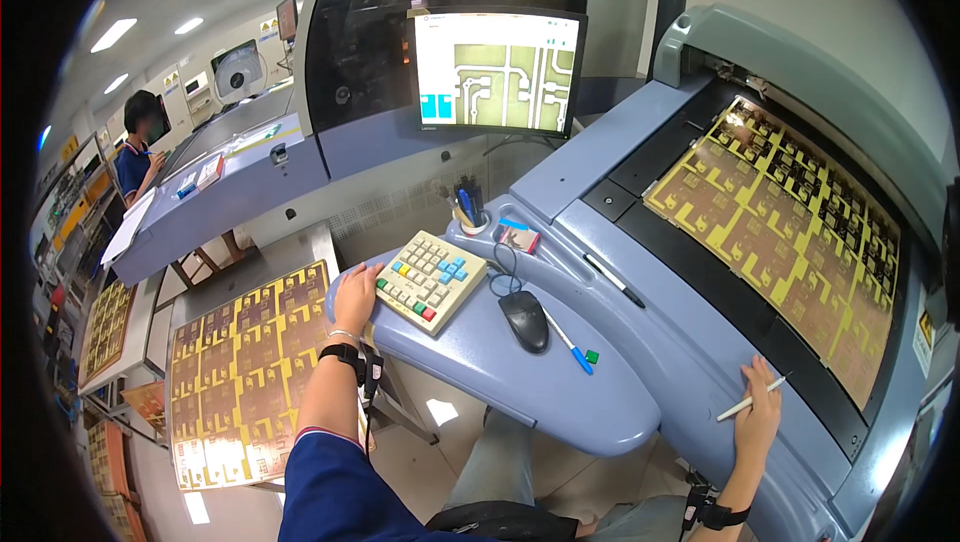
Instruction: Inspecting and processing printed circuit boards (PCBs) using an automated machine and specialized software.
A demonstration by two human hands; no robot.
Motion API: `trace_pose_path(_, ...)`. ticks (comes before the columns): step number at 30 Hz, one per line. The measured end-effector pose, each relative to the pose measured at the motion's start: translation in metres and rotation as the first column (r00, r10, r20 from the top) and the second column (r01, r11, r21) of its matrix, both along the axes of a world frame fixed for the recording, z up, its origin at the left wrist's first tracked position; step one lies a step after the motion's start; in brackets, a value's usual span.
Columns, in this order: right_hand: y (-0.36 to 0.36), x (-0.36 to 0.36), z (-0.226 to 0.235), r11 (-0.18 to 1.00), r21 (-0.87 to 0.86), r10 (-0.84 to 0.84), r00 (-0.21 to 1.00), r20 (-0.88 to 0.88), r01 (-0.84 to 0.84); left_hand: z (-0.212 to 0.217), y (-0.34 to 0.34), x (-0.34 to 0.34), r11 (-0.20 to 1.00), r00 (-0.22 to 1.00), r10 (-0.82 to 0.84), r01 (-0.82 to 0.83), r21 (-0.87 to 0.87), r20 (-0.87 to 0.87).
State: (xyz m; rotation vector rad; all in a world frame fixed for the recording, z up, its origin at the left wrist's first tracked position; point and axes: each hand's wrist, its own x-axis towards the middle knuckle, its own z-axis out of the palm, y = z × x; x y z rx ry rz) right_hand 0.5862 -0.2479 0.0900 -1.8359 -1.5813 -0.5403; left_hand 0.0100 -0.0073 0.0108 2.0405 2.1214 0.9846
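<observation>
Tilting slightly, the pen-like tool (736,408) looks slim, cream-white.

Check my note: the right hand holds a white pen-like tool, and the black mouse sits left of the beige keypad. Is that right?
Not quite: the head view shows the black mouse to the right of the beige keypad. The right hand does hold a white pen-like tool.

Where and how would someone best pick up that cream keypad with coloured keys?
Probably by its left and right sides, a hand coming in from each. The cream keypad is a broad, chunky block with keys across its top, so a grip there could press them. The left hand is at its left side; to the right, a gap before the black mouse leaves room for fingers.
</observation>
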Motion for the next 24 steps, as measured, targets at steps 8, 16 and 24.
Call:
trace_pose_path(8, -0.002, -0.002, 0.001, 1.0, 0.012, 0.004, 1.0, 0.011, -0.004, -0.008, 0.001, -0.006, 0.998, 1.0, 0.0, 0.0, 0.063, 0.005)
trace_pose_path(16, -0.001, -0.001, 0.001, 1.0, 0.017, 0.002, 1.0, -0.011, -0.002, -0.004, -0.004, -0.001, 0.996, 0.999, 0.026, -0.029, 0.079, 0.045)
trace_pose_path(24, -0.001, 0.009, 0.007, 0.999, 0.04, 0.024, 0.997, 0.067, -0.027, -0.004, 0.0, 0.005, 0.996, 0.999, 0.014, -0.018, 0.093, 0.038)
